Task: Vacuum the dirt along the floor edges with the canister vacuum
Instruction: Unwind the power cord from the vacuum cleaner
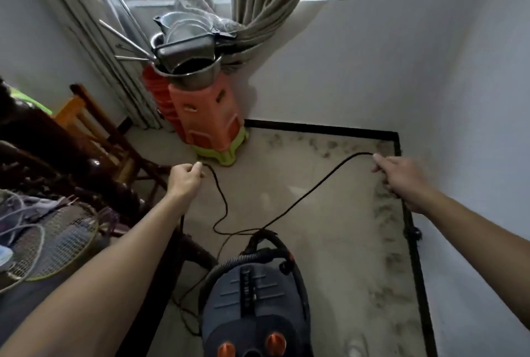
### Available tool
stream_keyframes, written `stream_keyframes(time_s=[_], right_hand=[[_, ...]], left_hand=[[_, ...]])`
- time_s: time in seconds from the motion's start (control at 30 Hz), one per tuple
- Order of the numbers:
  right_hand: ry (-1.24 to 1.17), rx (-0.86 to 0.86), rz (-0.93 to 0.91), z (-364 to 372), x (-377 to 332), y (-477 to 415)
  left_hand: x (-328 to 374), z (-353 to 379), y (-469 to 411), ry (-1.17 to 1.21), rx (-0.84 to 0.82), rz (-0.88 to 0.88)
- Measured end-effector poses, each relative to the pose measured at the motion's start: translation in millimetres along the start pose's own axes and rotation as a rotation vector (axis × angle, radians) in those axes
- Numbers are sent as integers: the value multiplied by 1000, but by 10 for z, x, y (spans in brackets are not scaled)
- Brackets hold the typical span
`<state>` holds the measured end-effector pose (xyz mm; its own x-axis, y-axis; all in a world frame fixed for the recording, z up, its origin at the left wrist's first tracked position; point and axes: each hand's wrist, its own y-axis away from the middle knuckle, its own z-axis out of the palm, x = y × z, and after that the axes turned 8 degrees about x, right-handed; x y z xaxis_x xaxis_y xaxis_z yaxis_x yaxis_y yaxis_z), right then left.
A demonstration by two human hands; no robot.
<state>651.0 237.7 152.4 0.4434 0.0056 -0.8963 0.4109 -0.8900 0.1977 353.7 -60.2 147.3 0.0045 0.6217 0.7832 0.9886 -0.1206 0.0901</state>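
I held both hands out in front of me, a black power cord strung between them. My left hand had its fingers curled closed around one part of the cord. My right hand pinched another part at its fingertips. From each hand the cord sagged down and back toward me, meeting near the grey canister vacuum, which sat on the floor below and between my forearms. Dark dirt lay along the black baseboard, just beyond and beneath my right hand. Beyond my left hand stood a stack of orange plastic stools topped with metal pots.
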Motion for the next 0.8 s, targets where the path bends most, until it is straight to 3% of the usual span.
stream_keyframes(time_s=[0.2, 0.37, 0.63, 0.7, 0.8], right_hand=[[84, -181, -126, 173, -206, -883], [83, -354, -100, 303, -413, -1360], [220, -479, -311, 625, -890, -2090], [217, -516, -343, 760, -1062, -2338], [183, -549, -379, 1033, -1438, -2626]], left_hand=[[187, 486, -82, -41, 158, -50], [157, 752, -233, -125, 192, -129], [-111, 1025, -687, -383, 123, -294], [11, 1213, -900, -344, 49, -286], [420, 1728, -1248, -76, -105, -238]])
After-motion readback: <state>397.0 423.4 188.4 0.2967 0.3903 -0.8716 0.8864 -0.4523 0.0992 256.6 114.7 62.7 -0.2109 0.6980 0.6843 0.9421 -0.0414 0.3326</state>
